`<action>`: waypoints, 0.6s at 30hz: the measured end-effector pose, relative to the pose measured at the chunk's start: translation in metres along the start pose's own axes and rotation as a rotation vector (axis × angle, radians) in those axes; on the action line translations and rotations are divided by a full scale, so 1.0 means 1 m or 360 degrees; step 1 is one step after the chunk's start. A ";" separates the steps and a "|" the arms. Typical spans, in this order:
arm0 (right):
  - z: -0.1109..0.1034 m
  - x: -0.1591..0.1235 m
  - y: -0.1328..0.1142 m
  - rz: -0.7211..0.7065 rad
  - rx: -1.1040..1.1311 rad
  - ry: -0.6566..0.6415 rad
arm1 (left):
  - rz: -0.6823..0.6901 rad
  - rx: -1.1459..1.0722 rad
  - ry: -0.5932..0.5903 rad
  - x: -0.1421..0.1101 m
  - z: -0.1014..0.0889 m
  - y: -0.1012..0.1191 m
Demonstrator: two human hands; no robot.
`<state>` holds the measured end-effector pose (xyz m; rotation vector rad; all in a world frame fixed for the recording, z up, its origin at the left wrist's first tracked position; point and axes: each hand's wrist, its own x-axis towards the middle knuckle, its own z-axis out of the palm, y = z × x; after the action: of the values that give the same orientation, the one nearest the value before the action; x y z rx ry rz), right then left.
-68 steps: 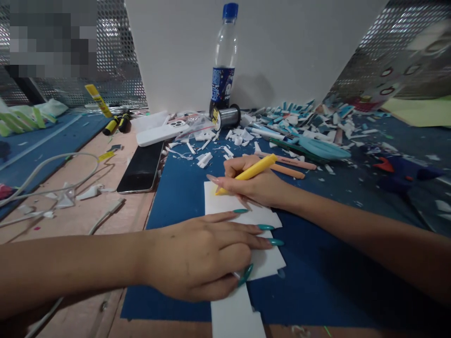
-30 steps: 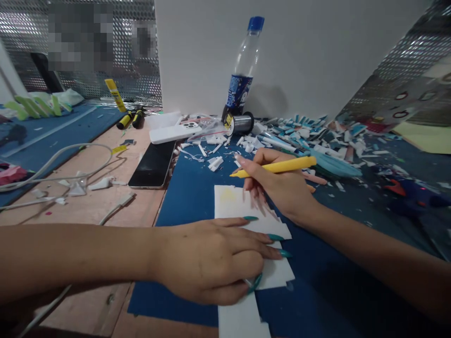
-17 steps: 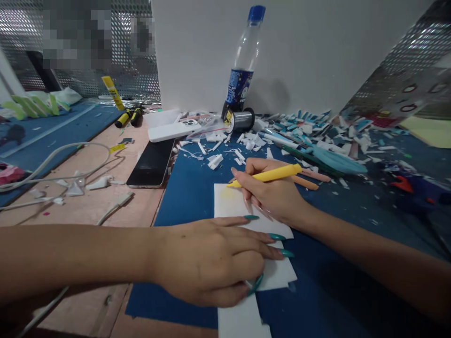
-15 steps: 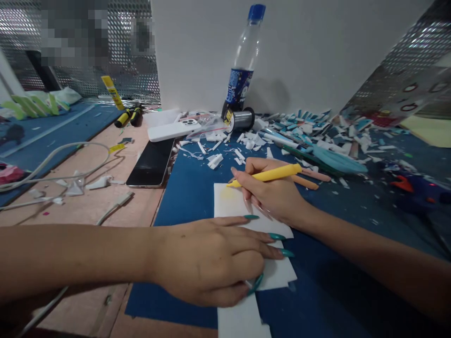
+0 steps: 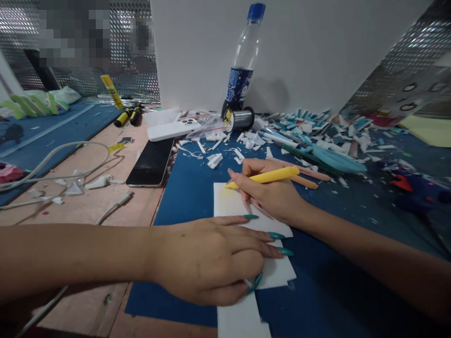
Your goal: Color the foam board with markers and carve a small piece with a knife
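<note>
the right hand [image 5: 273, 195] grips a yellow marker [image 5: 275, 174], fingers and thumb closed round its barrel, its tip at the far end of a white card [image 5: 229, 206]. a faint yellow patch [image 5: 224, 193] shows on the card right by the tip. the left hand [image 5: 207, 260] lies palm down across the card, three fingers stretched out flat, the index bent with its tip hidden, and the thumb tucked on the near side (the long nails here are a glossy teal). the card rests on a blue mat [image 5: 186, 188], has a stepped right edge and runs under the left hand to the bottom of the view; whether it is one piece or several, the hand hides.

just beyond the right hand lie a pink pen [image 5: 319, 175] and an orange pen [image 5: 306, 182], with a teal handle [image 5: 336, 159] and a heap of scraps [image 5: 313, 127] behind them. a spool [image 5: 243, 120] lies against the foot of a bottle [image 5: 240, 84], before a pale board [image 5: 299, 47]. left of the mat, a white phone [image 5: 169, 130] overlaps the top of a black phone [image 5: 150, 164], and a cable [image 5: 114, 206] ends near it on the pinkish table [image 5: 102, 263].
</note>
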<state>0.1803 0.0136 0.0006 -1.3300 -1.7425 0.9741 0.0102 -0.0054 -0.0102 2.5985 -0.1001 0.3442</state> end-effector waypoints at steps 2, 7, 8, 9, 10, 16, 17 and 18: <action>0.000 0.000 0.001 -0.0028 0.0016 -0.0034 | 0.0003 -0.0004 0.0005 0.000 0.000 0.001; 0.000 0.001 0.003 -0.0062 -0.0049 -0.0062 | -0.0002 0.0006 -0.0010 -0.001 -0.001 0.001; 0.000 0.001 0.002 -0.0064 -0.0057 -0.0069 | -0.0006 0.0011 -0.0016 0.000 -0.001 0.000; -0.001 0.001 0.002 -0.0069 -0.0063 -0.0077 | -0.0004 0.0016 -0.0014 0.000 -0.001 0.000; -0.001 0.001 0.002 -0.0081 -0.0070 -0.0082 | 0.0000 0.0025 -0.0011 0.000 -0.001 0.000; 0.000 0.002 0.006 -0.0195 -0.0083 -0.0123 | 0.0025 0.0035 0.0000 -0.001 0.000 -0.001; 0.000 0.002 0.007 -0.0190 -0.0074 -0.0138 | 0.0028 0.0030 0.0004 -0.001 0.000 -0.001; 0.000 0.002 0.007 -0.0180 -0.0061 -0.0154 | 0.0028 0.0031 0.0009 -0.001 0.000 -0.001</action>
<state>0.1832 0.0170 -0.0054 -1.2112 -1.8966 0.9598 0.0098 -0.0049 -0.0108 2.6172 -0.1184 0.3609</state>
